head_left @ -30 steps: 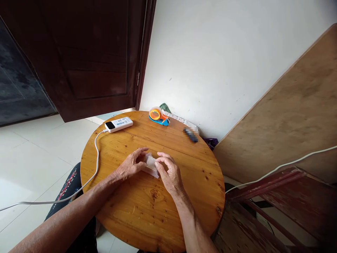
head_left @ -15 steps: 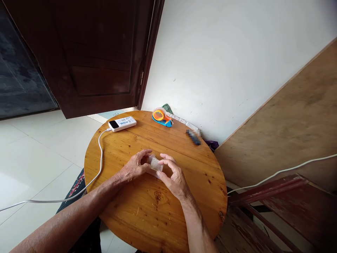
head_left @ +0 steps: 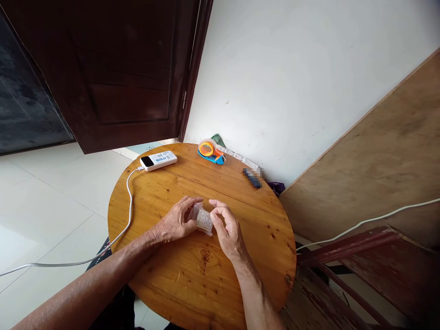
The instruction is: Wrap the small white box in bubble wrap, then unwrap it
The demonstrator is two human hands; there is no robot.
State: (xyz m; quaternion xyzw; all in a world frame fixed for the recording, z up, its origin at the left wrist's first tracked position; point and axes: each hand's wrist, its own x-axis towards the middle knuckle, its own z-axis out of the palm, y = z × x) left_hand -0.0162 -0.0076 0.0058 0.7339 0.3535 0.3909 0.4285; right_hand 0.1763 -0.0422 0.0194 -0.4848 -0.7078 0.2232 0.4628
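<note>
A small white packet with fine print, wrapped in clear plastic (head_left: pixel 204 221), lies between my hands over the round wooden table (head_left: pixel 172 279). My left hand (head_left: pixel 178 219) is closed on its left end, with the thumb along the near side and the fingers curled over the far side. At the packet's right corner, the thumb and index finger of my right hand (head_left: pixel 228 231) come together in a pinch. Whatever sits between those two fingertips is too small to make out. The other right fingers stretch loosely above.
A white device with a dark screen (head_left: pixel 158 161) stands at the back left, its white cable (head_left: pixel 129 201) running over the table's left edge. Behind the packet is an orange and blue tape dispenser (head_left: pixel 210 151). A blurred dark object (head_left: pixel 252 178) lies right, near a printed white strip (head_left: pixel 239 157).
My right thumb has drawn back from the packet's near side and closed up to the index finger at its right corner. More of the packet's printed face shows. My left hand keeps its hold.
</note>
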